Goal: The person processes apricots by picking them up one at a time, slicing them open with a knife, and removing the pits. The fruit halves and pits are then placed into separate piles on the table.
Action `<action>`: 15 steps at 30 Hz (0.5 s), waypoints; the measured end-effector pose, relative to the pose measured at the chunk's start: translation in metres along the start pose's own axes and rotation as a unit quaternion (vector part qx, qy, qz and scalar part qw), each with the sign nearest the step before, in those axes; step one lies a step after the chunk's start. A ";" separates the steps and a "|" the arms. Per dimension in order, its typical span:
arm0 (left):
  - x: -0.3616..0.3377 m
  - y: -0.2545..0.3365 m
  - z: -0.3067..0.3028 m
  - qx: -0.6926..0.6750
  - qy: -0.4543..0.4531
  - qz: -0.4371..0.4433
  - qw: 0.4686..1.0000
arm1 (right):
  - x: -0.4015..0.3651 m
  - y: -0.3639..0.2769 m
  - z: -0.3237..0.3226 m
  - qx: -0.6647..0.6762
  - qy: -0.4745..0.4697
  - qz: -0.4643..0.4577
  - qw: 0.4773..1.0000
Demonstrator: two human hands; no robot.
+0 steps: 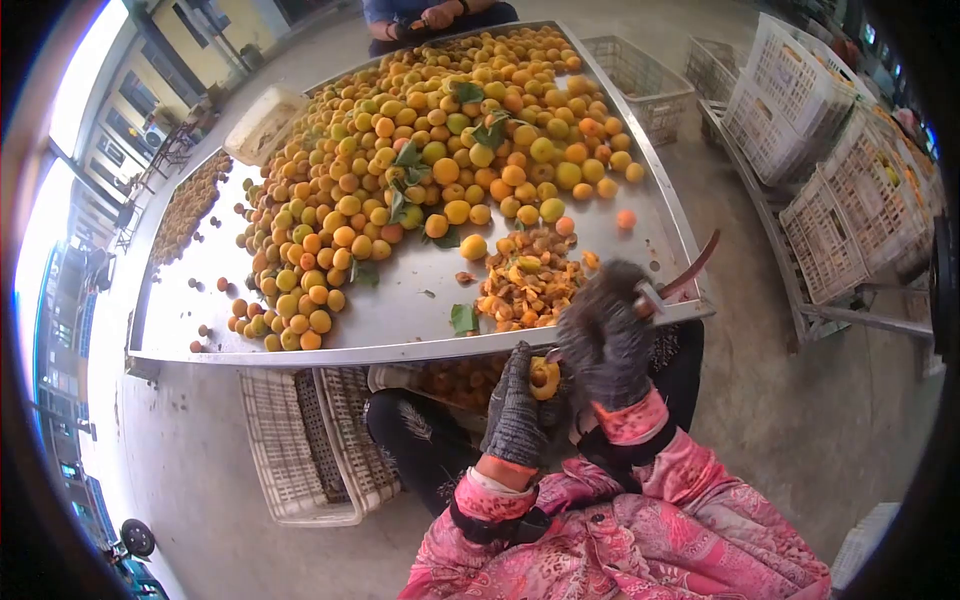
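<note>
My left hand [513, 405], in a grey knit glove, is closed around an apricot [545, 378] that is cut open, its yellow flesh facing up. Just to the right, my right hand [605, 335], gloved in grey too and slightly blurred, grips a curved knife [692, 268]. The reddish-brown end of that knife sticks out to the upper right. Both hands are low, at the table's front edge, above my lap. On the metal table [400, 300] right behind them lies a small heap of cut apricot pieces [530, 285].
A big pile of whole apricots [430, 150] with some leaves covers much of the table. Dark pits [190, 200] lie at its left, near a white plastic container [265, 125]. Crates [300, 440] stand below; more stacked crates [790, 100] are at right. A person [435, 15] sits opposite.
</note>
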State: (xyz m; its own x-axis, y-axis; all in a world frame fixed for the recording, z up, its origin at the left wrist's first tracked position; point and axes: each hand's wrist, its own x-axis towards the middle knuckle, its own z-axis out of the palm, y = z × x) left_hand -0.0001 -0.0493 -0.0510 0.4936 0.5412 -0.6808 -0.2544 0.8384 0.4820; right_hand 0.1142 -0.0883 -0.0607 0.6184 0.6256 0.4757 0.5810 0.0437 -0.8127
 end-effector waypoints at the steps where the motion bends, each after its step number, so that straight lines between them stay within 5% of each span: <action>1: -0.005 0.004 0.002 0.042 0.017 0.050 0.998 | 0.015 -0.025 -0.013 0.290 0.020 0.139 0.947; 2: -0.005 0.006 0.003 0.041 0.018 0.054 0.998 | 0.024 -0.038 -0.020 0.548 0.037 0.265 0.792; 3: -0.006 0.006 0.003 0.027 0.029 0.059 0.998 | 0.023 -0.020 -0.031 0.584 -0.131 0.279 0.751; 4: -0.006 0.007 0.004 0.012 0.038 0.063 0.997 | 0.018 -0.020 -0.026 0.585 -0.133 0.277 0.750; 5: -0.008 0.010 0.006 0.011 0.036 0.067 0.997 | 0.008 -0.024 -0.020 0.366 -0.175 0.150 0.902; 6: -0.011 0.013 0.010 -0.008 0.059 0.048 0.997 | 0.005 -0.027 -0.015 0.114 -0.198 0.007 0.973; 7: -0.013 0.015 0.012 -0.027 0.081 0.029 0.996 | 0.011 -0.046 -0.022 0.033 -0.328 0.039 0.943; 10: 0.000 0.005 -0.005 0.030 0.046 0.105 0.993 | -0.018 -0.033 -0.014 -0.012 -0.247 -0.081 0.966; 15: 0.008 0.000 -0.019 0.086 0.008 0.150 0.985 | -0.039 -0.027 -0.007 -0.016 -0.205 -0.090 0.974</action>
State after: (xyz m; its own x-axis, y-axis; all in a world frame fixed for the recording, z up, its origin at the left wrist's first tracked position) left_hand -0.0113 -0.0439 -0.0673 0.4047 0.7647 -0.5014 -0.2409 0.6181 0.7482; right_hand 0.0785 -0.1196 -0.0550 0.2446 0.8694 0.4293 0.6810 0.1612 -0.7143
